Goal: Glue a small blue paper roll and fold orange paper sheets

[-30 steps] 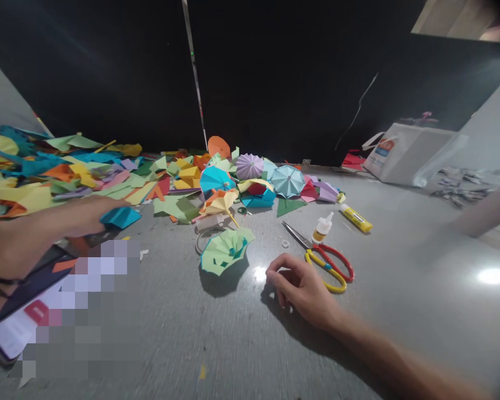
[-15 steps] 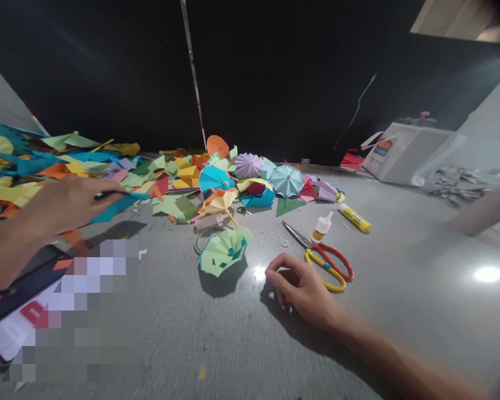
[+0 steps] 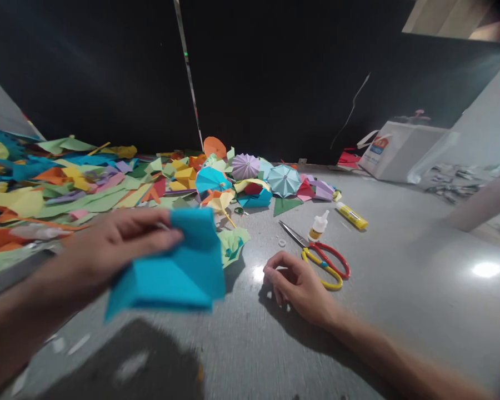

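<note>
My left hand [image 3: 125,244] is raised above the grey tabletop, shut on a sheet of folded turquoise paper [image 3: 179,272], which blurs slightly. That sheet partly hides a pale green paper umbrella [image 3: 233,244] lying on the table behind it. My right hand [image 3: 298,283] rests on the table with its fingers loosely curled and nothing visible in them. Just beyond it lie red-and-yellow-handled scissors [image 3: 320,258], not touched by the hand. A small glue bottle [image 3: 319,226] stands by the blades, and a yellow glue stick [image 3: 352,216] lies further right.
A large heap of coloured paper scraps [image 3: 79,191] spreads across the left, with several finished paper umbrellas [image 3: 284,180] at its right end. A white bag [image 3: 400,151] stands at the back right, and another person's forearm [image 3: 483,203] enters from the right.
My left hand has lifted the turquoise paper and moved it right and toward me, and the sheet now looks larger and more opened. The phone at lower left has left view. My right hand stays put.
</note>
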Demonstrator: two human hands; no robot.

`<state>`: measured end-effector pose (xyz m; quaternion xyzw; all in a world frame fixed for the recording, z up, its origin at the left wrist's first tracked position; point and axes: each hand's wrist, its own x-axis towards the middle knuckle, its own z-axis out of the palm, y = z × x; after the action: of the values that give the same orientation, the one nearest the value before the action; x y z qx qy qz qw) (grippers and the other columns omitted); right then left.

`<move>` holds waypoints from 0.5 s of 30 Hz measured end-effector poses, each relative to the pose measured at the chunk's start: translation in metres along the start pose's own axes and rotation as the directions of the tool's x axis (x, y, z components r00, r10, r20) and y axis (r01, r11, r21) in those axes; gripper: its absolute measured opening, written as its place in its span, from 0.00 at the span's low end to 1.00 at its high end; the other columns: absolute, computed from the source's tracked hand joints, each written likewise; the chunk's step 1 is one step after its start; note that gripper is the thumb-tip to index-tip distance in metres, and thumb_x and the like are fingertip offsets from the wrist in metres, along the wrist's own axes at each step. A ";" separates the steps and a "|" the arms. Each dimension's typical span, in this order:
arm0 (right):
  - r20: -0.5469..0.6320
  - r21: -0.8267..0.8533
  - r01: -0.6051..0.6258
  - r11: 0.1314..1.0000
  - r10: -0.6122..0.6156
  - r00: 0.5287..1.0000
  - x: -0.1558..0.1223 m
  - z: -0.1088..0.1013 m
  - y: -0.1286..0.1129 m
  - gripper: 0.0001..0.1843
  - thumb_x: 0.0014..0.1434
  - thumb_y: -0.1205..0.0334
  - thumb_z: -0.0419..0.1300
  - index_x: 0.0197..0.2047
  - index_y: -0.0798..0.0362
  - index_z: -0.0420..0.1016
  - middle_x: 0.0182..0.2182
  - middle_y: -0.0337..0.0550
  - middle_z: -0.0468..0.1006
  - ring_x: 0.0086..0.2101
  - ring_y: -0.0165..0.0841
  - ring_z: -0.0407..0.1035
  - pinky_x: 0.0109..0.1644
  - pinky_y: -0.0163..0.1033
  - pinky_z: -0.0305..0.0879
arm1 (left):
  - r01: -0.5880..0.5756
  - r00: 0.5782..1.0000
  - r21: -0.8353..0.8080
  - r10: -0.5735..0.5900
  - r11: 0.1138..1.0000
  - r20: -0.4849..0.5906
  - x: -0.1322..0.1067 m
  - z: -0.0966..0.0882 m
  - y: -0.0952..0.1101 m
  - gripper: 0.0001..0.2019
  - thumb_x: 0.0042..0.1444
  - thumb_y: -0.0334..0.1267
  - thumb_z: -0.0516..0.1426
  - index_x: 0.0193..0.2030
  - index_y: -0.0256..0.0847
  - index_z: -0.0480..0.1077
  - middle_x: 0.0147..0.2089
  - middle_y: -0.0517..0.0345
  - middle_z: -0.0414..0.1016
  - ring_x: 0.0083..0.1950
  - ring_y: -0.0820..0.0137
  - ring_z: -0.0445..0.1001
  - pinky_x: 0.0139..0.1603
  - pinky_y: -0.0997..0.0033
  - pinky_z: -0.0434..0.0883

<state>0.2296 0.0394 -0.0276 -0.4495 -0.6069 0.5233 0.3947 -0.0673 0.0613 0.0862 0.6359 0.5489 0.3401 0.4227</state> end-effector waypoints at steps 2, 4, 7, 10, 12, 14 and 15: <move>0.001 -0.005 -0.009 1.000 0.009 1.000 0.000 0.000 -0.002 0.18 0.67 0.46 0.62 0.39 0.54 0.69 0.24 0.33 0.70 0.21 0.24 0.65 0.24 0.29 0.61 | -0.030 0.893 0.073 -0.006 0.997 0.450 -0.013 0.023 -0.011 0.12 0.55 0.50 0.64 0.39 0.45 0.81 0.37 0.55 0.82 0.38 0.60 0.80 0.35 0.68 0.77; -0.001 -0.010 -0.011 1.000 0.011 1.000 -0.001 -0.001 -0.004 0.18 0.67 0.46 0.62 0.39 0.54 0.69 0.25 0.34 0.70 0.21 0.23 0.65 0.23 0.29 0.60 | -0.121 0.823 0.181 -0.003 0.976 0.569 -0.020 0.043 -0.019 0.12 0.58 0.48 0.64 0.45 0.49 0.82 0.47 0.54 0.83 0.46 0.57 0.80 0.44 0.66 0.76; -0.005 -0.018 -0.013 1.000 0.013 1.000 -0.003 -0.002 -0.006 0.18 0.67 0.46 0.62 0.39 0.54 0.69 0.28 0.35 0.71 0.22 0.24 0.65 0.24 0.30 0.61 | -0.229 0.782 0.179 0.071 0.957 0.619 -0.013 0.059 -0.027 0.12 0.63 0.49 0.60 0.45 0.48 0.82 0.46 0.53 0.82 0.47 0.56 0.78 0.45 0.66 0.72; 0.003 -0.023 -0.020 1.000 0.020 1.000 -0.003 -0.002 -0.006 0.18 0.67 0.46 0.62 0.40 0.53 0.70 0.27 0.35 0.71 0.23 0.25 0.66 0.24 0.30 0.61 | -0.240 0.808 0.174 0.098 0.955 0.581 0.005 0.061 -0.032 0.13 0.65 0.47 0.58 0.45 0.45 0.82 0.45 0.53 0.81 0.47 0.57 0.76 0.43 0.66 0.70; 0.007 -0.016 -0.017 1.000 0.017 1.000 -0.003 -0.002 -0.005 0.18 0.67 0.45 0.62 0.40 0.53 0.70 0.26 0.35 0.71 0.23 0.25 0.66 0.24 0.30 0.62 | -0.234 0.847 0.174 0.112 0.957 0.520 0.016 0.061 -0.037 0.13 0.66 0.47 0.58 0.46 0.45 0.81 0.48 0.52 0.80 0.49 0.56 0.75 0.44 0.66 0.69; 0.008 -0.008 -0.013 1.000 0.013 1.000 -0.003 -0.002 -0.003 0.18 0.68 0.45 0.62 0.40 0.53 0.70 0.26 0.34 0.71 0.22 0.25 0.66 0.24 0.30 0.63 | -0.220 0.882 0.163 0.125 0.962 0.454 0.022 0.062 -0.044 0.14 0.66 0.49 0.58 0.47 0.44 0.80 0.51 0.52 0.79 0.52 0.56 0.74 0.44 0.66 0.68; 0.004 -0.005 -0.011 1.000 0.011 1.000 -0.003 -0.001 -0.003 0.18 0.68 0.45 0.61 0.40 0.53 0.70 0.25 0.34 0.70 0.22 0.25 0.65 0.24 0.30 0.63 | -0.201 0.898 0.142 0.125 0.969 0.423 0.023 0.064 -0.048 0.14 0.66 0.51 0.59 0.46 0.44 0.80 0.51 0.52 0.78 0.51 0.57 0.74 0.44 0.66 0.68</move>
<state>0.2313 0.0364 -0.0246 -0.4526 -0.6065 0.5250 0.3894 -0.0254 0.0749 0.0153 0.7728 0.4211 0.1816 0.4388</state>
